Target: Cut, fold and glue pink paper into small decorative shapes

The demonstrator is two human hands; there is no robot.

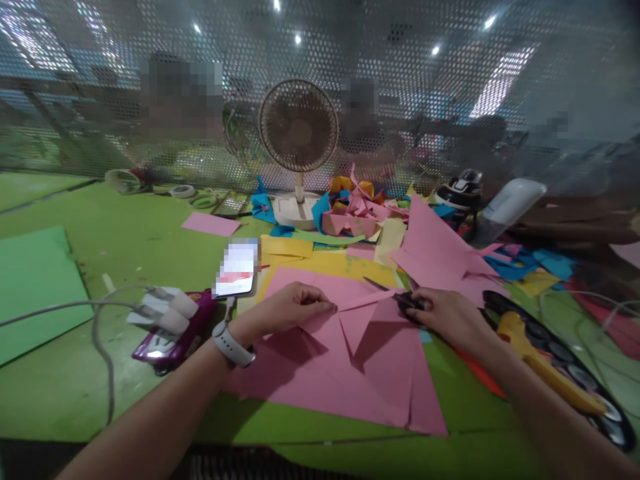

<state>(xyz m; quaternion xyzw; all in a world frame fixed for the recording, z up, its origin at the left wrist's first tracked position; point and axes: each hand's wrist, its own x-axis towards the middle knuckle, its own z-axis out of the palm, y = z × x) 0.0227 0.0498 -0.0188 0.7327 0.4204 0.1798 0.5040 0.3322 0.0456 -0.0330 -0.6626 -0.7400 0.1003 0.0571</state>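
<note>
My left hand (300, 308), with a white watch on its wrist, pinches the end of a pink paper piece (367, 330) between thumb and fingers. Black-handled scissors (409, 304) are gripped in my right hand (443, 317). Their blades are parted and point to the upper left, by the upper edge of that piece. Folded or cut flaps of it hang down in points between my hands. Below lies a large pink paper sheet (350, 390), on top of yellow paper (370, 267).
Left stand a phone (239, 267), plugs on a purple power strip (183, 330) and green paper (40, 293). A fan (299, 127) and paper scraps (355, 203) are behind. On the right are a pink sheet (435, 253) and a black tray (560, 353) holding a yellow tool (550, 373).
</note>
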